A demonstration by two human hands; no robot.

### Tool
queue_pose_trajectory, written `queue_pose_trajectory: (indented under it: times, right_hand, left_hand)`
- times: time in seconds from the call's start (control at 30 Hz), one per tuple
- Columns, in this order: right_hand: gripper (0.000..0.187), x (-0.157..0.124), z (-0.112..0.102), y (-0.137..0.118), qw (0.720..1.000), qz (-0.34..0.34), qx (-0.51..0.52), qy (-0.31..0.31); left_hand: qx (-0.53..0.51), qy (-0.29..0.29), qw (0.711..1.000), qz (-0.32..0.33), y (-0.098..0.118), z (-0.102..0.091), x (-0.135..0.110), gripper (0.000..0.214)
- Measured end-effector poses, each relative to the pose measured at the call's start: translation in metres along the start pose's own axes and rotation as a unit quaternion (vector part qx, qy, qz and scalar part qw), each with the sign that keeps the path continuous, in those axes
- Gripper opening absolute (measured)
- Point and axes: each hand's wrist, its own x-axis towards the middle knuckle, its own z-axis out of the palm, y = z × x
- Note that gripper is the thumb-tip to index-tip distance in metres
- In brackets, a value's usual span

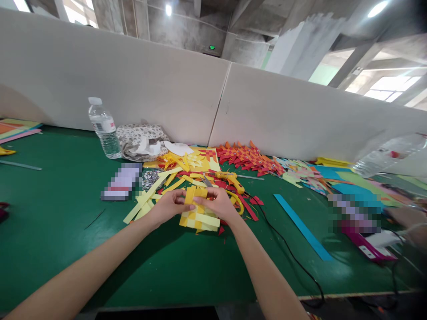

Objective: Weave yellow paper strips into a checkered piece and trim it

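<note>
Down at the middle of the head view, both bare hands meet over a woven square of yellow and orange paper strips [199, 216]. It lies on the green felt-topped counter [60, 222], with its upper edge lifted a little. The left hand [170, 205] is curled, thumb and fingertips pinched on the upper left corner of the weave. The right hand [218, 203] is curled too, its fingers closed on the top edge, and one fingertip reaches across to touch the left hand's side of the piece. Both forearms come in from the bottom of the picture.

Loose pale yellow paper strips [147, 198] fan out just left of the left hand. Behind the hands lies a heap of yellow and red paper offcuts [190, 171], and yellow-handled scissors [231, 178] rest on it, near the right hand.

Farther back, a clear plastic water bottle with a white cap [104, 129] stands upright beside a crumpled flower-print cloth [142, 140]. A pile of red and orange woven paper shapes [251, 158] sits against the white partition wall [283, 111]. A long blue paper strip [302, 226] lies flat to the right, well apart from the hands. A thin black cable [290, 253] runs between it and the right forearm, down to the counter's front edge.
</note>
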Motion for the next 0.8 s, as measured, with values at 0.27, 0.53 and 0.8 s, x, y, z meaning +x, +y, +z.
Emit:
queue_pose_trajectory:
  times: [0.27, 0.53, 0.8]
  right_hand:
    - [0.026, 0.0015, 0.0010, 0.0029, 0.998, -0.027, -0.049, 0.041]
    - [0.026, 0.0010, 0.0011, 0.0011, 0.996, -0.042, -0.037, 0.064]
    - [0.026, 0.0006, -0.0001, 0.0009, 0.999, -0.035, -0.005, 0.035]
  left_hand:
    - [0.025, 0.025, 0.999, -0.006, 0.0000, -0.0007, 0.0008, 0.032]
    - [-0.002, 0.070, 0.997, -0.021, 0.0018, -0.0027, 0.0020, 0.032]
    - [0.010, 0.061, 0.997, -0.034, 0.0042, -0.0006, 0.0004, 0.030]
